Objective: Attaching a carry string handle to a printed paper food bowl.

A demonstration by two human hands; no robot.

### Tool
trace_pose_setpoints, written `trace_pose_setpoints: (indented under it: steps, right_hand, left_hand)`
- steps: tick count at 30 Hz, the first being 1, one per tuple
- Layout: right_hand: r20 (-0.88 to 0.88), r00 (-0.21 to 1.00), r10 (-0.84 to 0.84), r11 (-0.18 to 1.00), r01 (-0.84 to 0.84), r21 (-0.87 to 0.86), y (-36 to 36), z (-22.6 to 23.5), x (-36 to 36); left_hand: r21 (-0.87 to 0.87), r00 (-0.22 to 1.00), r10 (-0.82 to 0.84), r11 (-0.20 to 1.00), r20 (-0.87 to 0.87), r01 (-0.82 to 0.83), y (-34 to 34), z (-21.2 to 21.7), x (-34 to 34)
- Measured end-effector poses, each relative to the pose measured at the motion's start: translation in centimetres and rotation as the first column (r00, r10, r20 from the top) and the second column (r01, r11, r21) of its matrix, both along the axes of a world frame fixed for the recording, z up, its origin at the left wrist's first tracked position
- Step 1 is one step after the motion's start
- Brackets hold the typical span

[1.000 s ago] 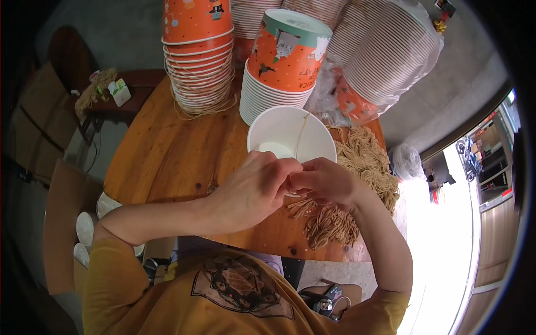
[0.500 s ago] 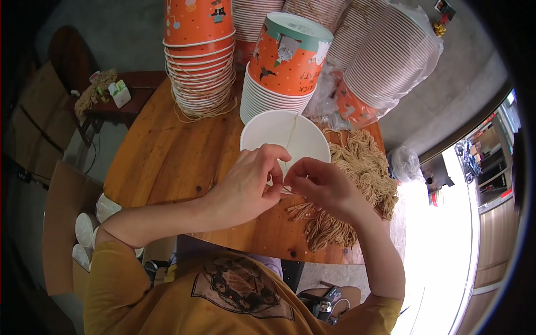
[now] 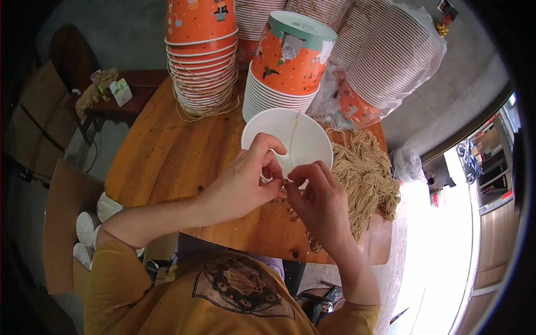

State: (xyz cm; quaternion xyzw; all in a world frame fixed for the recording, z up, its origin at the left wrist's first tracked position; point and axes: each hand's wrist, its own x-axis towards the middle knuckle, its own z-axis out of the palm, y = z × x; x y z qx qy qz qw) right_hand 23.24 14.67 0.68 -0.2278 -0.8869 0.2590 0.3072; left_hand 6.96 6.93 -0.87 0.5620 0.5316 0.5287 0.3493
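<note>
A paper bucket with a white inside (image 3: 271,134) stands in front of me, its mouth tilted toward me. A thin tan cord (image 3: 294,131) runs from its far rim across the inside toward my fingers. At the near rim, the thumb and forefinger of my left hand (image 3: 240,181) are pinched together. Fingertip to fingertip with it, my right hand (image 3: 321,198) pinches the cord's end, a small tan bit showing between the two hands. My fingers partly hide the near rim. Beside my right hand lies a loose heap of tan cords (image 3: 368,178).
Behind the bucket stands an upside-down stack of orange patterned buckets (image 3: 290,61). A corded stack (image 3: 204,72) rises to its left, and plastic-wrapped stacks (image 3: 391,56) lean at the right. An open carton (image 3: 61,223) with white buckets sits left of the wooden table (image 3: 151,173).
My right hand has turned more upright, its forearm swinging in to the left. My left hand stays near the rim, its forefinger lifted a little.
</note>
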Motion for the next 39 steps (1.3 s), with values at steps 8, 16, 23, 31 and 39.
trace_pose_setpoints:
  steps: [8, 16, 23, 31, 39]
  right_hand:
    - [0.044, 0.999, -0.006, 0.989, -0.001, 0.150, 0.3, -0.7, 0.1]
    - [-0.028, 0.997, -0.076, 0.997, 0.076, 0.007, -1.0, -0.8, 1.1]
    - [-0.116, 0.984, -0.132, 0.987, 0.142, 0.079, -0.8, -2.5, 1.6]
    - [-0.215, 0.967, -0.138, 0.990, 0.133, -0.039, -0.8, -3.6, 1.5]
    - [-0.204, 0.968, -0.147, 0.989, 0.136, -0.066, -1.1, -3.9, 1.5]
  left_hand:
    - [0.098, 0.994, 0.028, 0.995, -0.110, -0.017, 0.0, -0.8, 0.1]
    - [0.077, 0.996, 0.022, 0.997, -0.090, -0.015, 0.2, -0.9, -0.3]
    - [0.033, 0.964, 0.028, 0.999, -0.264, -0.020, 0.0, -0.3, -0.7]
    - [0.128, 0.827, 0.036, 0.991, -0.561, 0.043, 0.2, 0.0, -1.1]
    - [0.091, 0.849, -0.036, 0.991, -0.527, 0.098, 0.5, 0.1, -1.4]
